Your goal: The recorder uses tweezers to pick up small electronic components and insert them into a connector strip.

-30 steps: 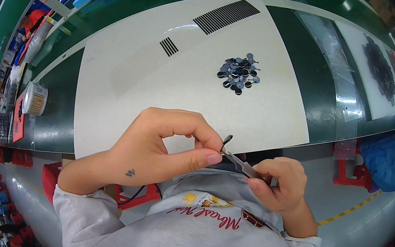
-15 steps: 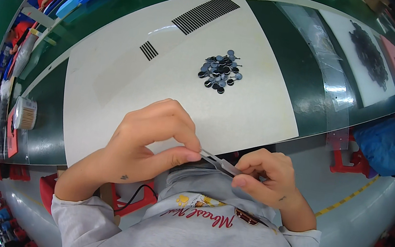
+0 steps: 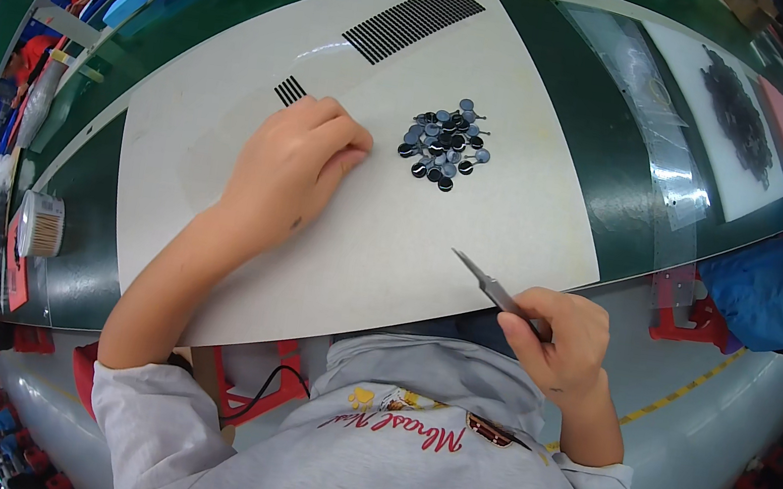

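Note:
My right hand (image 3: 563, 339) grips a pair of grey metal tweezers (image 3: 493, 289), their tips pointing up and left over the white sheet (image 3: 387, 274). My left hand (image 3: 293, 161) reaches across the sheet with its fingers bent and drawn together. It lies beside a short row of thin black strips (image 3: 289, 90), partly covering it. Whatever its fingertips hold, if anything, is hidden. To the right of that hand sits a loose pile of small round black and grey-blue discs (image 3: 446, 142), some with narrow tails. Farther back, a long row of black strips (image 3: 413, 22) lies side by side.
Clear plastic sheets (image 3: 667, 173) lie on the green table at the right, beside a white board (image 3: 754, 195) bearing a dark heap (image 3: 738, 113). A tub of cotton swabs (image 3: 42, 225) stands at the left. A blue bag (image 3: 766, 287) hangs at the right edge. People in red sit far left.
My left hand has left the tweezers and moved up and forward to the short row of strips. My right hand has shifted slightly right, still holding the tweezers, now with the tips exposed.

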A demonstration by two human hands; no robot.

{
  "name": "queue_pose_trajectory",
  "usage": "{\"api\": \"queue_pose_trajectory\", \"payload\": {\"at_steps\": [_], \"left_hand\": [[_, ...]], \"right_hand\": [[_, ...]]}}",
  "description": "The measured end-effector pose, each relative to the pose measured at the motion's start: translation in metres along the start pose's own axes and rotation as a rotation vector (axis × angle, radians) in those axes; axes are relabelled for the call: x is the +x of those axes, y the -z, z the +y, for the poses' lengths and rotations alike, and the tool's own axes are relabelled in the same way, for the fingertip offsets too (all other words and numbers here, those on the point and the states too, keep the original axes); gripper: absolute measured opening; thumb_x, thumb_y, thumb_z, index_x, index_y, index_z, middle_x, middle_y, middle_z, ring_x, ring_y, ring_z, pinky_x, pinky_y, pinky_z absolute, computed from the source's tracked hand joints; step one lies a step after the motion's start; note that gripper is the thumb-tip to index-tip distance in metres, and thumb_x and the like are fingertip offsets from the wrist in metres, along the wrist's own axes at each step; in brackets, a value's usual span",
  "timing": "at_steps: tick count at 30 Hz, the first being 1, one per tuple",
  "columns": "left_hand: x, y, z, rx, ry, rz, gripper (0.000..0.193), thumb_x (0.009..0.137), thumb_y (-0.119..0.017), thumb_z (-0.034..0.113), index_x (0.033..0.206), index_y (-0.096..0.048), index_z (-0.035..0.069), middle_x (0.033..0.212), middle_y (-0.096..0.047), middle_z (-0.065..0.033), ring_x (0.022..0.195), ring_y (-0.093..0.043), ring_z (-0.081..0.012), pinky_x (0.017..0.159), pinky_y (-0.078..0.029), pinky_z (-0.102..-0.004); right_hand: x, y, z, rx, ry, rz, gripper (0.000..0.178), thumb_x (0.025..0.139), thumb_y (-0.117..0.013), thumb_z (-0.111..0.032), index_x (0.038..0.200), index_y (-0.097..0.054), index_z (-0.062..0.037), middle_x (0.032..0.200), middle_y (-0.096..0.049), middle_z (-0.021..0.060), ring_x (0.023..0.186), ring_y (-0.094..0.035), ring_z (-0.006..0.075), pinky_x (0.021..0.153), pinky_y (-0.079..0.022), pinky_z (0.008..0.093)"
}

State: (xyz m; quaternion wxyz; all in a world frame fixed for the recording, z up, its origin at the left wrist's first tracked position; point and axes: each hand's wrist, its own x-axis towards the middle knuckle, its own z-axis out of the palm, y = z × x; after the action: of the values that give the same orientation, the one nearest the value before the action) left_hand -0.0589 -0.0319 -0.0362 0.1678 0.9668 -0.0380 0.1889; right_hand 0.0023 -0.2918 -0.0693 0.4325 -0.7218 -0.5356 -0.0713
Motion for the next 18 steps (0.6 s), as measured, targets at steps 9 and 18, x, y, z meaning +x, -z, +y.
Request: {"api": "queue_pose_trajectory", "payload": {"at_steps": [9, 18], "left_hand": [[0.029, 0.003, -0.002, -0.023, -0.036, -0.044, 0.007, 0.069, -0.058, 0.009, 0.074, -0.057, 0.004, 0.073, -0.050, -0.0074, 0.073, -0.048, -0.0225, 0.064, -0.040, -0.0291], [0.055, -0.010, -0.017, -0.193, -0.029, -0.317, 0.011, 0.073, -0.054, 0.009, 0.081, -0.058, 0.002, 0.075, -0.052, -0.0082, 0.068, -0.051, -0.0200, 0.062, -0.041, -0.0285]], "right_hand": [[-0.006, 0.004, -0.001, 0.078, -0.137, 0.061, 0.014, 0.067, -0.062, -0.006, 0.072, -0.051, 0.0006, 0.056, -0.052, 0.0048, 0.039, -0.042, 0.0085, 0.037, -0.031, 0.0185], [-0.014, 0.010, -0.002, 0.093, -0.158, 0.069, 0.014, 0.067, -0.062, -0.005, 0.073, -0.051, 0.0008, 0.057, -0.052, 0.0046, 0.040, -0.044, 0.0085, 0.038, -0.033, 0.0180]]}}
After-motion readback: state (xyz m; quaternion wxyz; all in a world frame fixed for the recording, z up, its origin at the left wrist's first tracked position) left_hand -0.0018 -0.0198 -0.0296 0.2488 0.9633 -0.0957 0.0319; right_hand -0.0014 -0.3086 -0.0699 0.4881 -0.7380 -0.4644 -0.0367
